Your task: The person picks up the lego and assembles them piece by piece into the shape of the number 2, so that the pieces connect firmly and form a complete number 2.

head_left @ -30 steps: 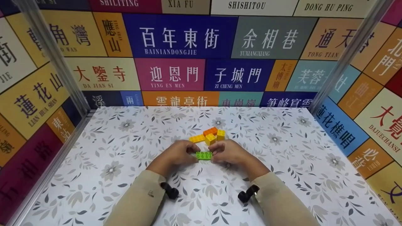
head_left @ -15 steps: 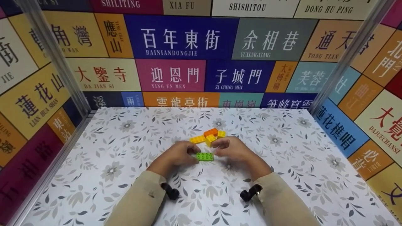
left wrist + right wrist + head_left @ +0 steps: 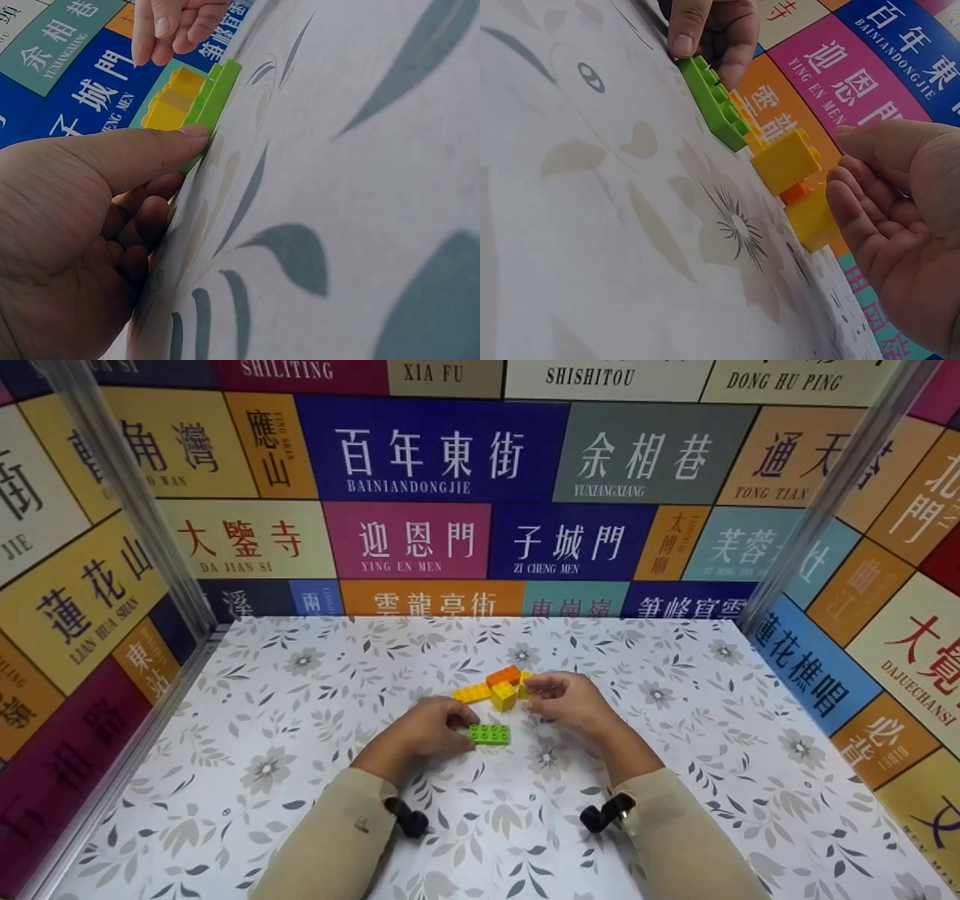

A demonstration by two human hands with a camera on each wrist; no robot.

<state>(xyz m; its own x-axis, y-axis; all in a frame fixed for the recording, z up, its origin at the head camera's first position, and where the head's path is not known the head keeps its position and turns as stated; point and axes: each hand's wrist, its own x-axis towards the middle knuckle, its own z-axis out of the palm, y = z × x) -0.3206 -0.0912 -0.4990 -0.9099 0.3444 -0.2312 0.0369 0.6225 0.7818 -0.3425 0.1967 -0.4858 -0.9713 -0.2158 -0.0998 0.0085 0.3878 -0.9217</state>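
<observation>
A green building brick [image 3: 489, 734] lies flat on the table, studs up. The left hand [image 3: 431, 725] pinches its left end between thumb and fingers, as the left wrist view shows. Behind it sit two yellow bricks, the nearer one [image 3: 503, 696] and the right one [image 3: 523, 685], which the right hand [image 3: 568, 699] partly covers. An orange brick [image 3: 502, 676] and a flat yellow-orange brick [image 3: 472, 692] lie beside them. In the right wrist view, the right hand [image 3: 900, 217] has loosely bent fingers close to the farther yellow brick [image 3: 811, 219]; nothing is held, and contact is unclear.
A white table [image 3: 300, 810] with a grey leaf-and-flower print carries everything. Walls with coloured name panels [image 3: 431, 450] enclose it at the back and sides. Black wrist-worn devices [image 3: 606, 813] sit at both sleeve cuffs.
The right hand has left the right end of the green brick and moved back and right to the yellow bricks. The left hand stays on the green brick.
</observation>
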